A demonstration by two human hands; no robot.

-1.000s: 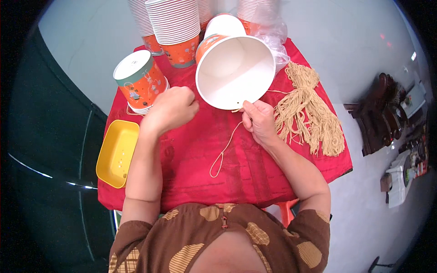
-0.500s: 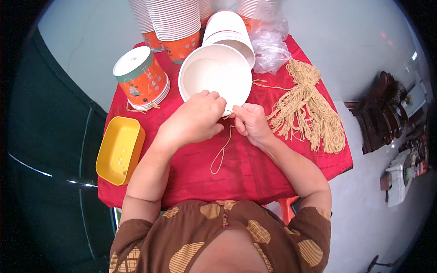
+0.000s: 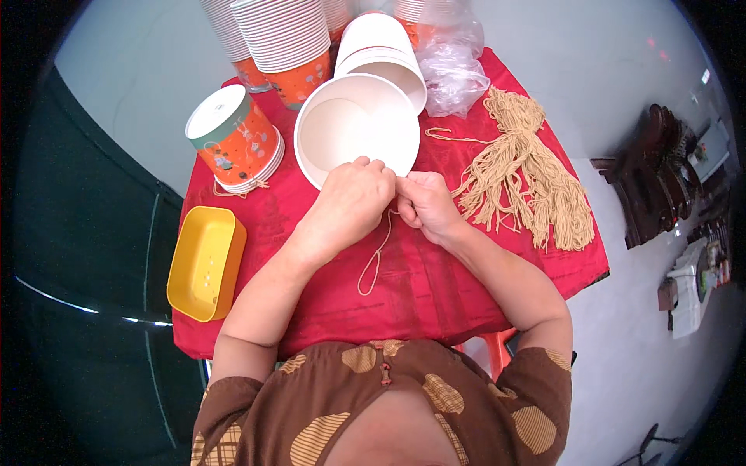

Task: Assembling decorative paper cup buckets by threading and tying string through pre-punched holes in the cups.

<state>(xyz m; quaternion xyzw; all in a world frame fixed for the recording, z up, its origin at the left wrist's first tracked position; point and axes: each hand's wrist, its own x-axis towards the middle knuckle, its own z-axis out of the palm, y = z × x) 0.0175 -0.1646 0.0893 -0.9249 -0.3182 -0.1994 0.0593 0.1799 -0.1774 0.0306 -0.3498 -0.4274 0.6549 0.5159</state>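
Note:
A white-lined paper bucket (image 3: pixel 351 123) lies tipped on the red cloth, its round mouth facing me. At the near edge of its rim my left hand (image 3: pixel 357 193) is closed, the fingers curled over the rim and the fingertips partly hidden. Right beside it, my right hand (image 3: pixel 427 203) pinches at the same edge, thumb against index finger. Beneath the hands a thin tan string (image 3: pixel 378 260) hangs in a loop onto the cloth, and its upper end runs up to the fingers. What exactly lies between the left fingertips is hidden.
On the right lies a bundle of tan strings (image 3: pixel 536 179). Upside-down orange buckets (image 3: pixel 242 147) and a yellow tray (image 3: pixel 205 264) with small bits inside are on the left. Tall bucket stacks (image 3: pixel 284 46), another white bucket (image 3: pixel 378 50) and a clear plastic bag (image 3: pixel 453 78) stand behind.
My left hand has moved slightly right, up against my right hand at the bucket's rim. The string end that showed between them is now covered. The whole view has shifted a little.

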